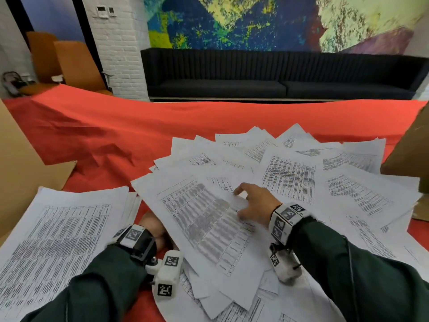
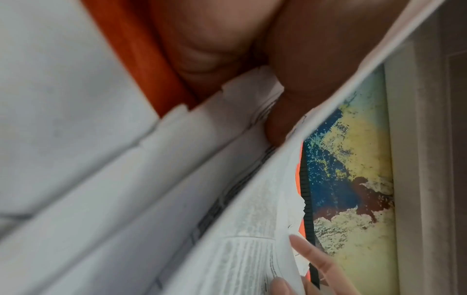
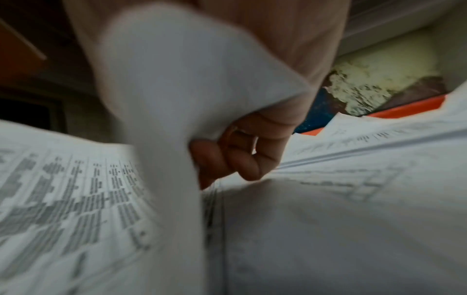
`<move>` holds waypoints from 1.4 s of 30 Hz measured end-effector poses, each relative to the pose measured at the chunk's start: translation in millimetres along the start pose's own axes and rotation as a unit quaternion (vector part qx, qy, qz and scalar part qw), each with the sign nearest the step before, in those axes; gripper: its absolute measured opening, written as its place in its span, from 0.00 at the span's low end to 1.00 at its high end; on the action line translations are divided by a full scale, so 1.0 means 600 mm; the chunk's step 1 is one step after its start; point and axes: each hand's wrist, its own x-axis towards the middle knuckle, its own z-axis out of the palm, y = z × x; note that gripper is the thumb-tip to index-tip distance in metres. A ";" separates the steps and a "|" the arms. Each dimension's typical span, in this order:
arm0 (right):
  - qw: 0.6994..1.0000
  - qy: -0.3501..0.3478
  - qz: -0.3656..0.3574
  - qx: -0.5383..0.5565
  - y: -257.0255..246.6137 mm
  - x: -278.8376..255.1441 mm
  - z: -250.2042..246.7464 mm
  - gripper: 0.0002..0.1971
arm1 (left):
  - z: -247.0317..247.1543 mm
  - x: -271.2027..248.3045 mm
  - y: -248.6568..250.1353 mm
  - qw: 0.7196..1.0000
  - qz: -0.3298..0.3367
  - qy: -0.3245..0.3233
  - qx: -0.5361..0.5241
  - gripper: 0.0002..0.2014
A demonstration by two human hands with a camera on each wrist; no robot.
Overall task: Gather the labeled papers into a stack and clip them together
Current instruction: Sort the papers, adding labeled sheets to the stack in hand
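While printed sheets lie fanned in a loose pile point(image 1: 290, 173) from centre to 3 o'clock on the desk, covered by a red cloth point(image 1: 116, 126), the right hand point(image 1: 255, 205) sits at centre, fingers curled and pinching the edge of the top sheet point(image 1: 204, 219), a page of table print; right wrist view shows the sheet's corner bent up between thumb and fingers. Left hand point(image 1: 153, 226) at 7 o'clock of that sheet, mostly tucked under its near-left edge; left wrist view shows its fingers point(image 2: 298, 89) between paper layers, lifting the sheet above them, but cannot tell if they curl round it. A neater stack of printed papers point(image 1: 60, 240) lies at 8 o'clock, just beside the left wrist, apart from the pile. Cardboard panels stand at 9 o'clock point(image 1: 16, 173) and at 3 o'clock point(image 1: 408, 149). Dark sofa point(image 1: 278, 75) and painted wall mural point(image 1: 255, 19) at 12 o'clock, beyond the desk.
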 end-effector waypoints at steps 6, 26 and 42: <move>0.993 0.052 0.092 0.044 0.039 -0.012 -0.022 0.21 | 0.019 -0.020 0.028 0.984 -0.013 0.001 -0.179 0.14; 0.978 0.029 -0.008 0.208 0.038 -0.016 -0.051 0.40 | -0.029 -0.104 0.137 0.964 0.198 -0.104 -0.143 0.30; 0.782 0.246 -0.161 0.549 -0.074 -0.084 -0.172 0.25 | 0.066 -0.149 0.296 0.919 0.356 0.157 0.060 0.10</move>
